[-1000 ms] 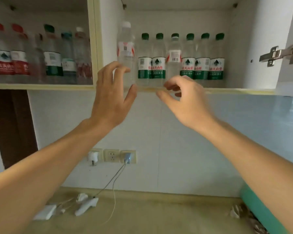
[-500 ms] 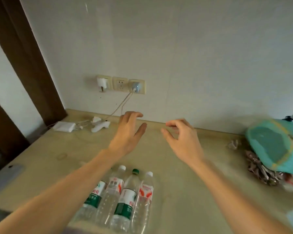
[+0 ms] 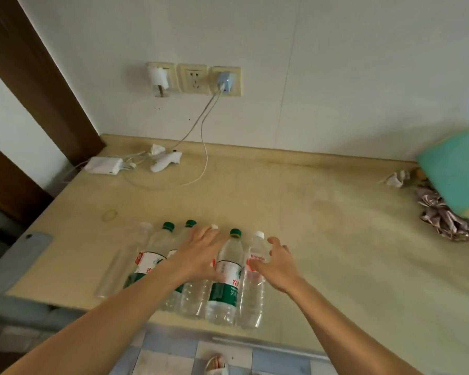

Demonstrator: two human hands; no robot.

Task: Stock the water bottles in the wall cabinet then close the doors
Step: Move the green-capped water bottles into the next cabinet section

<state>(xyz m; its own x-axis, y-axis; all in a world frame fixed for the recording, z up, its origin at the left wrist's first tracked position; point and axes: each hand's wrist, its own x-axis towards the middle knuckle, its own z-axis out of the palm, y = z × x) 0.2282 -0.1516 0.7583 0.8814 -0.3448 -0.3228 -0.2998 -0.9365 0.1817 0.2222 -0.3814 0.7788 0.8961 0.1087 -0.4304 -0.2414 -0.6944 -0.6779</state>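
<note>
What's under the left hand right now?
Under the left hand lies a white-capped bottle, cap tip and lower body showing. Its label and neck are covered.

Clear glossy plastic bottles (image 3: 222, 277); matt beige stone-like counter (image 3: 322, 212).

Six clear water bottles (image 3: 224, 277) lying side by side, caps toward wall.

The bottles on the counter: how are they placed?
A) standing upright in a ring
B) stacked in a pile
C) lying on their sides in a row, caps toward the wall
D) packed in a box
C: the bottles lie side by side on the counter, caps pointing toward the wall, with the left hand and right hand over them.
</note>
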